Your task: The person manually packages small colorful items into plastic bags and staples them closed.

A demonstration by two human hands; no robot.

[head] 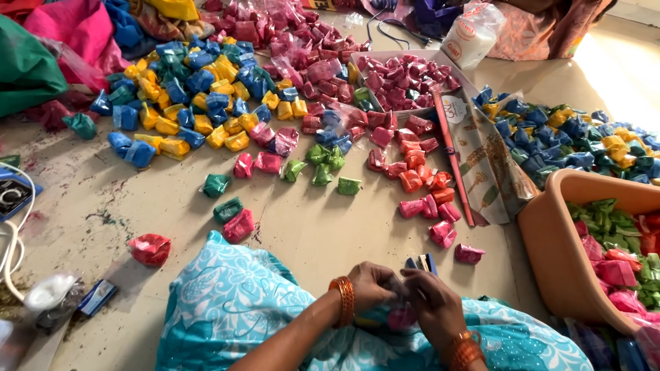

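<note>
Both hands meet over the lap: the left hand (pixel 371 285) and right hand (pixel 433 306) each hold a closed grip on one small pink packet (pixel 401 317). On the floor (pixel 309 233) ahead lie piles of blue, yellow, red and green packets, too many to count. A tan tub (pixel 550 254) at right holds green and pink packets; a cardboard tray (pixel 385 56) holds red ones.

My left wrist: orange bangles (pixel 345 299). Right wrist: orange bangles (pixel 465 352). My garment (pixel 227 302): turquoise cloth, white floral print.
</note>
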